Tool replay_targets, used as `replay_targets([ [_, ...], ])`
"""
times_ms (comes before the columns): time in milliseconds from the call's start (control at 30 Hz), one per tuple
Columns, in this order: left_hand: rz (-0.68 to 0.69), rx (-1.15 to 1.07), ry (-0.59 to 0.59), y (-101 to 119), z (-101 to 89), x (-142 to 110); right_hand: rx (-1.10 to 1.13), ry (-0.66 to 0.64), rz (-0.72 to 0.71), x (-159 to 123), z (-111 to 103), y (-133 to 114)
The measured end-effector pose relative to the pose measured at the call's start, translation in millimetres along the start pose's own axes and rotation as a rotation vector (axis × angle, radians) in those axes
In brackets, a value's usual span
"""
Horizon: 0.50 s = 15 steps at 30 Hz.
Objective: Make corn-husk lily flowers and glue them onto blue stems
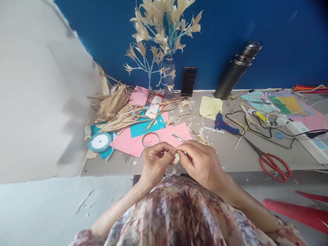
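Note:
My left hand [160, 160] and my right hand [198, 162] meet at the fingertips near the table's front edge. Both are closed in a pinch on a small pale piece of dried husk [176, 159], most of it hidden by the fingers. Just beyond them, small scissors [177, 137] lie on a pink sheet [176, 131], with a roll of tape [150, 139] to their left. Thin dark wires [127, 157] are spread left of my left hand.
Dried corn husks [112, 106] and a ribbon spool [99, 142] lie left. Husk flowers [166, 30] stand in a bottle behind, near a phone [189, 82] and flask [237, 70]. At right are a glue gun [225, 124], red-handled scissors [274, 165] and a power strip [309, 141].

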<state>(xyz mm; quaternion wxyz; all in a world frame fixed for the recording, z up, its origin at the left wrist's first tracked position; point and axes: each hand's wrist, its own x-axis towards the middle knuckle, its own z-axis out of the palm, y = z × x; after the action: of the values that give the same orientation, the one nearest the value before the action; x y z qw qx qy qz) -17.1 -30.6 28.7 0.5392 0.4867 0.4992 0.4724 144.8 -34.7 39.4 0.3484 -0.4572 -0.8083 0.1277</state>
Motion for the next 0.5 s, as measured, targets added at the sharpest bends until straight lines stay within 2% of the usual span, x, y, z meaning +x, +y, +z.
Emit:
replay_targets([
  [100,0.047,0.074,0.017,2.4,0.3,-0.6,-0.041,-0.001,-0.009,0.0,0.3,0.8],
  [267,0.216,0.211,0.050,0.3,1.7,-2.6,-0.061,0.017,-0.001,-0.2,1.3,1.3],
  [500,0.243,0.184,0.009,-4.8,1.5,-3.5,0.196,0.094,0.118,2.0,3.2,0.1],
])
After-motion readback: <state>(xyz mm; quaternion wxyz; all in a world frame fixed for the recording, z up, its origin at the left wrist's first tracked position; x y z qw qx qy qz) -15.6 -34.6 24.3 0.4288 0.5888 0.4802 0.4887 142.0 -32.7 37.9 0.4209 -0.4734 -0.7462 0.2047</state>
